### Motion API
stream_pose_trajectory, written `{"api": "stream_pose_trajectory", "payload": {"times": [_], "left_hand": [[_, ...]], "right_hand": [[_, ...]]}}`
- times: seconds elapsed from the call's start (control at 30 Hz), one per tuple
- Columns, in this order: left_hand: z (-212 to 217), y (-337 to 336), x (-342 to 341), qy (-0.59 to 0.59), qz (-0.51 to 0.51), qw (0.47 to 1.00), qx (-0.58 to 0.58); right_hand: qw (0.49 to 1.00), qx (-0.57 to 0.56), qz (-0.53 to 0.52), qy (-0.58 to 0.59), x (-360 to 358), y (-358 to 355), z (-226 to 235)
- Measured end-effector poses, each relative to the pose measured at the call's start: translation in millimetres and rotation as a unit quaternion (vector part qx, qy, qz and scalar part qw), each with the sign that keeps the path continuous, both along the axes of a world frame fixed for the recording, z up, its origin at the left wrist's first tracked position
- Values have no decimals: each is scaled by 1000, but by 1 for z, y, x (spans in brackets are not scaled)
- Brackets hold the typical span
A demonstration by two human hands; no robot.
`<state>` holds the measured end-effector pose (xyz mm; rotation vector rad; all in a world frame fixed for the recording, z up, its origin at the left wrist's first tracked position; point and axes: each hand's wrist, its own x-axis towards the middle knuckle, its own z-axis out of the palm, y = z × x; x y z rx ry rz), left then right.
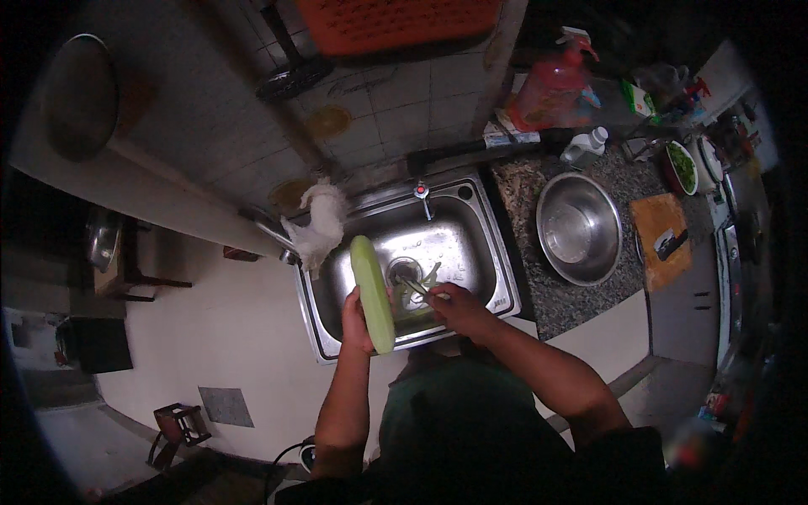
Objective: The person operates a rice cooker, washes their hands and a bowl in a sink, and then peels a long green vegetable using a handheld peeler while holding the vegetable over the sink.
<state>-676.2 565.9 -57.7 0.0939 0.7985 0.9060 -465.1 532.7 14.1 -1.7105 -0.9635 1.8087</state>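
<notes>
My left hand (355, 318) grips a long pale green gourd (372, 290) near its lower end and holds it tilted over the steel sink (337, 324). My right hand (459, 310) is closed on a peeler (418, 289) whose metal end points at the gourd's right side. Green peel strips (421, 296) lie in the sink basin around the drain (403, 269). The tap (422, 194) stands at the sink's far rim.
A large steel bowl (578, 228) sits on the speckled counter to the right, beside a wooden cutting board (662, 238). A white cloth (320, 223) hangs at the sink's left corner. Behind the counter stand a pink spray bottle (551, 84) and a bowl of greens (680, 167).
</notes>
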Motion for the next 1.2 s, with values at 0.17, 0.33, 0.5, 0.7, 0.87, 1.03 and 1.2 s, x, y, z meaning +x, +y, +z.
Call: {"api": "stream_pose_trajectory", "payload": {"times": [0.17,0.33,0.5,0.7,0.87,1.03,1.2], "left_hand": [[10,-20,9,37,-48,998,-1],[14,-24,9,48,-43,998,20],[4,-12,7,59,-16,998,2],[6,-4,20,63,-33,997,-7],[-7,17,27,-11,3,1000,-3],[-23,41,8,115,49,991,-44],[-36,42,-16,64,34,997,1]], "right_hand": [[994,94,12,-47,-22,35,-6],[980,166,19,-104,-39,43,-15],[975,158,48,-150,-46,33,-13],[977,116,69,-167,-35,22,-6],[965,130,132,-187,-27,-8,-3],[968,134,166,-134,-19,-59,-11],[996,73,42,-9,-10,-65,-16]]}}
